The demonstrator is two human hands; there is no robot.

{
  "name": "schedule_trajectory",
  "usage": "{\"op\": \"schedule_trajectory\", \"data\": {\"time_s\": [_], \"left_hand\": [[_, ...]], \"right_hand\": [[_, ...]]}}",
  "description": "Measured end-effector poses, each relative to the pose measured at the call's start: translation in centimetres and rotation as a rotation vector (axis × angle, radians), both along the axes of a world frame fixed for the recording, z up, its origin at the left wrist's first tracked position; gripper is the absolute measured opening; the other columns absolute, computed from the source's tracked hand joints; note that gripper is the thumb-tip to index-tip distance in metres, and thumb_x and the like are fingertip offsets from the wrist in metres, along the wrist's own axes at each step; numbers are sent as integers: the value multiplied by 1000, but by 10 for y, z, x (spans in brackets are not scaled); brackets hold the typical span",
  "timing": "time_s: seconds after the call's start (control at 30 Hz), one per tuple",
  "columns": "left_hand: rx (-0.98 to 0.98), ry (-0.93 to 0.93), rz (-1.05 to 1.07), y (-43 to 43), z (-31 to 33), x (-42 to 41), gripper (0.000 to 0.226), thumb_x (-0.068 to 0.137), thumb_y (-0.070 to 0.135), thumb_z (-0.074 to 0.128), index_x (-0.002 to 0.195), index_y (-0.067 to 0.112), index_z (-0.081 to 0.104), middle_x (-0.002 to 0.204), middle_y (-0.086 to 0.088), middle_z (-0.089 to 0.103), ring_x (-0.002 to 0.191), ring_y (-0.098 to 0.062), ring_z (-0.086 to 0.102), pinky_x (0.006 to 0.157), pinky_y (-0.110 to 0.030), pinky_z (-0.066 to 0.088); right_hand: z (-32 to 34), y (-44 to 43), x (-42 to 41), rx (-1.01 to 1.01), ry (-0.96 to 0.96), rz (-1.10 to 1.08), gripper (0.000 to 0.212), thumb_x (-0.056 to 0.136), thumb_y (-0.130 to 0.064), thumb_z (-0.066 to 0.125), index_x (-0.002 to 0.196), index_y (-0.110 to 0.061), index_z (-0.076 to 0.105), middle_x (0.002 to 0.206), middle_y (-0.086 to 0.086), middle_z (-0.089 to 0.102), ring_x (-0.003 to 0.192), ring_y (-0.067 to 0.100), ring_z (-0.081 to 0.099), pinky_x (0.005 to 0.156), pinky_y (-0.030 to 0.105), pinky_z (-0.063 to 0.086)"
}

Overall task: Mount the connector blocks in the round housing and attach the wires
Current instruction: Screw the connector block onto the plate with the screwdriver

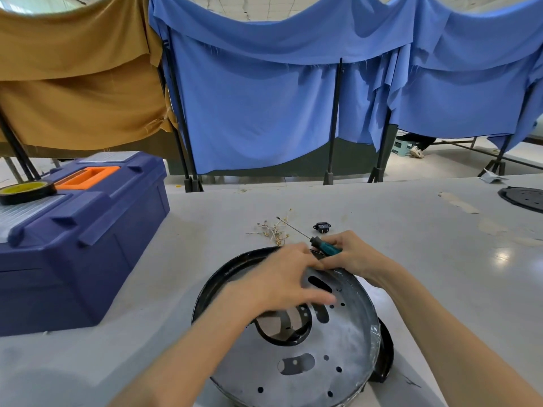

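Observation:
The round housing (338, 342), a black-rimmed metal pan with slots and holes in its grey floor, lies on the table in front of me. My left hand (282, 277) is over its far part, fingers spread and meeting my right hand at the far rim. My right hand (349, 254) grips a teal-handled screwdriver (324, 246) whose shaft points away to the left. What the fingertips work on at the rim is hidden. A small black connector block (321, 227) lies on the table beyond the hands. Loose wires (274, 230) with brass terminals lie left of it.
A dark blue toolbox (73, 239) with an orange handle stands at the left, a roll of tape (26, 190) on its lid. Another black round part (523, 198) sits at the far right table edge. Brown and blue cloths hang behind the table.

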State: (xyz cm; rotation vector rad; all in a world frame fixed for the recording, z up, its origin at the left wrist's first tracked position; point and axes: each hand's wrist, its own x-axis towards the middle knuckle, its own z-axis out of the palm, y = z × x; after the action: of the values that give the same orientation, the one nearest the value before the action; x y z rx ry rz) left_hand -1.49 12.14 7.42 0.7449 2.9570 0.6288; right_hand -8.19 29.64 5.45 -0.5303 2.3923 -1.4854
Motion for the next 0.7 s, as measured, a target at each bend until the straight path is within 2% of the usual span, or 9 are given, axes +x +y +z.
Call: {"op": "schedule_trajectory", "data": {"time_s": [0.07,0.13,0.2,0.27,0.33,0.4,0.47,0.6,0.7], "left_hand": [[-21,-31,-28,12,-16,1,77,73,64,69,134,19,54,118,6,46,115,-11,40,101,-30,38],[-31,-2,-6,14,-27,-2,81,71,66,69,135,18,53,119,7,42,117,-9,37,104,-32,36],[-31,37,-9,11,-30,-4,77,72,64,69,132,18,56,119,7,41,116,-9,37,104,-32,36],[-27,52,-29,8,-31,-3,74,74,63,68,132,19,56,119,6,41,115,-11,38,104,-32,36],[-23,57,-42,8,-32,-1,72,76,64,67,132,19,56,117,6,40,113,-10,38,102,-31,37],[-11,54,-44,7,-32,0,71,76,64,66,131,21,57,117,7,40,112,-10,38,101,-30,38],[-2,48,-42,6,-32,-1,70,76,65,66,131,23,57,118,8,40,112,-9,38,100,-29,38],[14,34,-38,7,-32,0,72,75,65,67,133,24,56,118,9,39,114,-9,38,101,-28,37],[26,29,-36,7,-33,0,73,75,65,66,134,24,55,117,9,39,115,-8,37,102,-27,36]], "right_hand": [[-2,1,-2,-8,12,12,12,80,9,67,88,15,61,73,16,50,69,24,47,66,35,40],[-3,1,-3,-16,17,20,16,81,4,69,85,15,58,71,14,47,67,22,44,62,31,38],[-4,2,-2,-15,18,9,25,85,-11,73,77,9,61,65,10,47,60,17,43,54,24,38],[-4,3,-1,-4,36,-64,37,91,-33,68,68,-4,64,55,2,47,48,15,37,42,21,31],[-3,8,-3,-62,21,-208,35,96,-40,59,82,-9,64,55,-1,50,39,13,28,38,18,23],[1,17,-6,-125,1,-336,18,98,-29,57,100,-12,55,64,6,53,36,11,26,36,18,21],[7,29,-6,-129,8,-391,10,95,-15,57,101,-10,51,66,10,56,35,11,28,35,18,21],[20,51,1,-317,72,-315,9,86,1,68,92,-4,69,71,16,66,41,16,38,37,21,30],[25,59,8,-456,63,-243,19,75,-6,78,94,-8,77,74,18,69,45,16,47,37,18,32]]}}
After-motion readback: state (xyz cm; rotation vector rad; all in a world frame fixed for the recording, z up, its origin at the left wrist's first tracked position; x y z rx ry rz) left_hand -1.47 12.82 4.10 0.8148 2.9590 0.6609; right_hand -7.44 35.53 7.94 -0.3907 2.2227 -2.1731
